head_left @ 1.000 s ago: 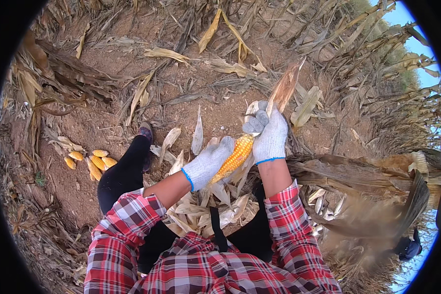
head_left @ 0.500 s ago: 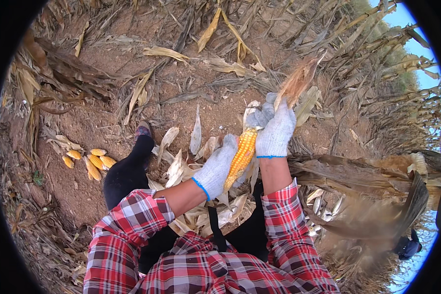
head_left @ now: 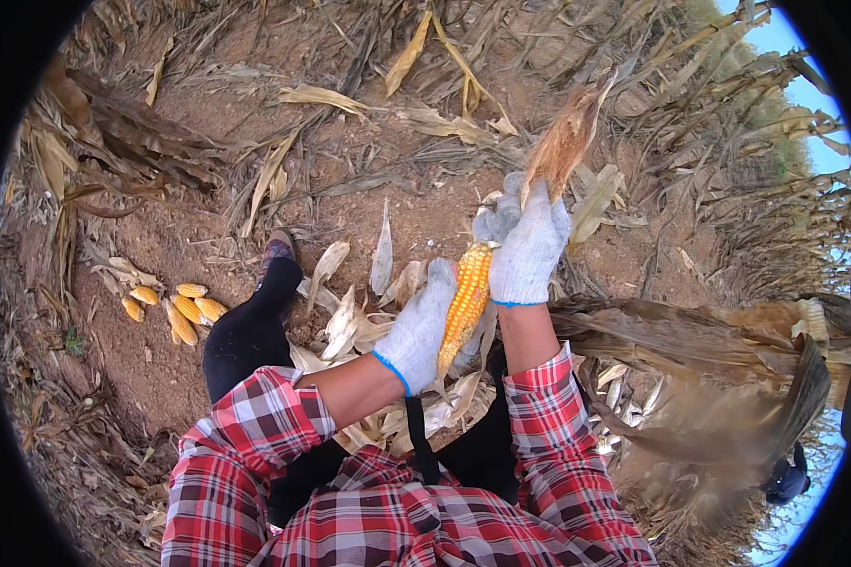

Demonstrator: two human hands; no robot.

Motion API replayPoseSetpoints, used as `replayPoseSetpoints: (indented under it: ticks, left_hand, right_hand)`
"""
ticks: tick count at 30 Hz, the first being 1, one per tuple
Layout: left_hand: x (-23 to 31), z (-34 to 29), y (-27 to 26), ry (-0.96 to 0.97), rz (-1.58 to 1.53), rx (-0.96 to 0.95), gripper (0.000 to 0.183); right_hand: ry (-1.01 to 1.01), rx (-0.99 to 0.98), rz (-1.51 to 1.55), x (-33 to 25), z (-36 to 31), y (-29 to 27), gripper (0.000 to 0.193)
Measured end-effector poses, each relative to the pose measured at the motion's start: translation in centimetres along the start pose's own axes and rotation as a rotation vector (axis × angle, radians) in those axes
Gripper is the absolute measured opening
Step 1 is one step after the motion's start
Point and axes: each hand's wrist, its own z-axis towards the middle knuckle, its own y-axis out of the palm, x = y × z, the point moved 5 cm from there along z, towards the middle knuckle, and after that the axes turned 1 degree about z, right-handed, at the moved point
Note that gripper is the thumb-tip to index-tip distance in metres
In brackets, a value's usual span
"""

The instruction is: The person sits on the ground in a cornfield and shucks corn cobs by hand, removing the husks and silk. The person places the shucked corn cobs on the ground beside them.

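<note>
A yellow corn cob (head_left: 466, 307) with its kernels bared slants between my two gloved hands. My left hand (head_left: 423, 321), in a whitish work glove, is closed around the cob's lower part. At the cob's upper end, my right hand (head_left: 525, 246), gloved too, grips dry corn husk. Out of the top of that fist sticks a tuft of brown corn silk (head_left: 565, 137) with a pale husk tip. The husk's base where it joins the cob is mostly hidden by the right fingers.
Several bare corn cobs (head_left: 187, 310) lie on the soil left of my leg (head_left: 255, 331). Loose pale husks (head_left: 345, 326) are strewn below my hands. Dry corn stalks (head_left: 671, 331) lie close at my right. A person in dark clothes (head_left: 787, 477) is far off at lower right.
Both hands keep their hold on the cob and husk. My right hand and the silk tuft have shifted slightly up and left; otherwise little differs.
</note>
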Motion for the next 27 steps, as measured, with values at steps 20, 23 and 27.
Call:
replayPoseSetpoints:
  ticks: [20, 23, 27]
  left_hand:
    - [4.4, -0.7, -1.5, 0.22, 0.746, -0.234, 0.065]
    - [3.6, -1.1, -1.6, 0.276, 0.839, -0.226, 0.08]
    - [3.1, -0.9, -2.8, 0.426, 1.053, -0.238, 0.087]
  right_hand:
    - [0.269, -0.376, -0.034, 3.1, -1.7, -1.1, 0.041]
    - [0.34, -0.391, -0.053, 3.0, -1.9, -1.7, 0.04]
    - [0.459, -0.412, -0.078, 3.6, -2.6, -2.1, 0.036]
